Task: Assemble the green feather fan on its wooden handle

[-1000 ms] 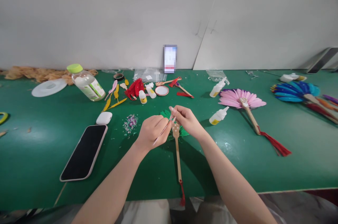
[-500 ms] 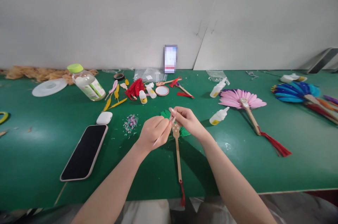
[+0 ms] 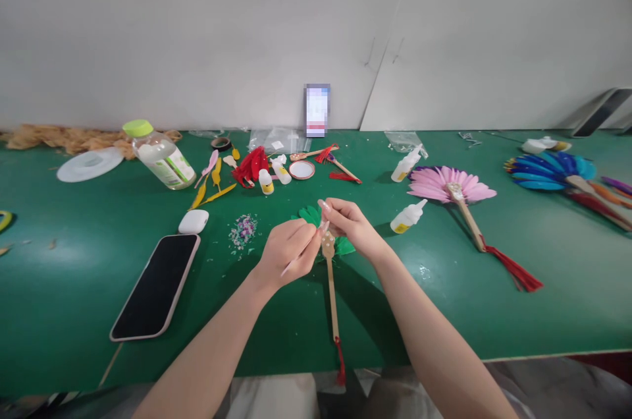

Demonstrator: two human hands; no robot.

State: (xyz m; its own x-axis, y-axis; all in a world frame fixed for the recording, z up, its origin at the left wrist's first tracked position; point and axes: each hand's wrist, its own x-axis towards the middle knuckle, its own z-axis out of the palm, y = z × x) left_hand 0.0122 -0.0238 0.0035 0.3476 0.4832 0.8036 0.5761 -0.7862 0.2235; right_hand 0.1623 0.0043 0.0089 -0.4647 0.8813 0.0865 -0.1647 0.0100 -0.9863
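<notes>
My left hand [image 3: 290, 249] is closed round a thin pale stick [image 3: 287, 267], whose end shows below the fist. Thumb and fingers of my right hand [image 3: 354, 229] pinch together against the left fingertips; anything small between them is too hidden to name. Both hands hover over a green feather fan [image 3: 345, 247], partly covering it. Its wooden handle [image 3: 332, 297] points towards me, has pale dots on the broad head and ends in a red tassel [image 3: 340, 366]. To the left lies a scatter of purple and pale sequin-like bits [image 3: 244, 231].
Two white glue bottles [image 3: 409, 217] and a pink feather fan [image 3: 451, 183] lie to the right, with a blue fan [image 3: 550, 172] beyond. A dark phone [image 3: 155, 287], white earphone case [image 3: 193, 222] and green-capped bottle [image 3: 165, 159] occupy the left. Red feathers [image 3: 251, 167] lie behind.
The hands stay together above the green fan, with only slight finger movement. The whole view has shifted very slightly.
</notes>
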